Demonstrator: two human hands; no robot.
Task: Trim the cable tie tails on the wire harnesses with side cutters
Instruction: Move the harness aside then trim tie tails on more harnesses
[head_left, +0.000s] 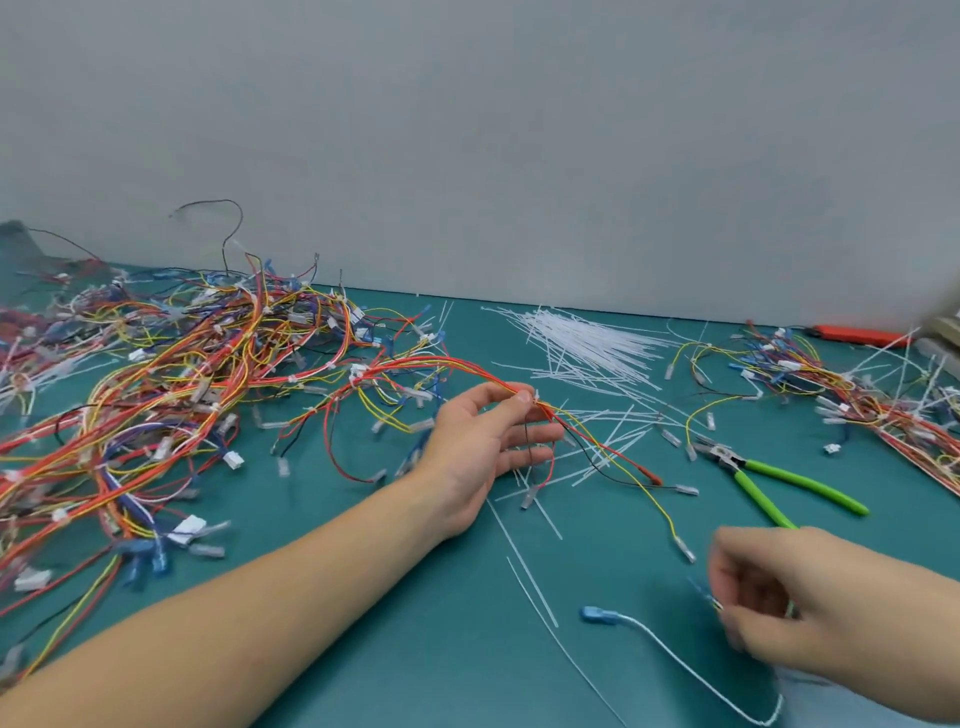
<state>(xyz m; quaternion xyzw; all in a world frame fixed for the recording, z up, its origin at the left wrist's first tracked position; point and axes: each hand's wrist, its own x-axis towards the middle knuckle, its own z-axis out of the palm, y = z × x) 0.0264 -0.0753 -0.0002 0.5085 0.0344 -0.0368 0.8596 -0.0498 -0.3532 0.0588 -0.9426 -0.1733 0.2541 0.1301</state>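
My left hand (488, 441) pinches a red and yellow wire harness (582, 436) between thumb and forefinger at a white cable tie, lifted a little off the green mat. The harness trails left into the big pile and right down to the mat. My right hand (779, 597), blurred, has its fingers curled round a thin wire end at the lower right. The side cutters (779, 480), with bright green handles, lie on the mat between the hands and to the right, held by neither hand.
A large tangle of harnesses (156, 395) covers the left of the mat. A second pile (857, 384) lies at far right. Loose white cable ties (592, 338) are heaped near the wall. A white wire with a blue terminal (597, 616) lies in front. An orange tool (852, 333) sits at the back right.
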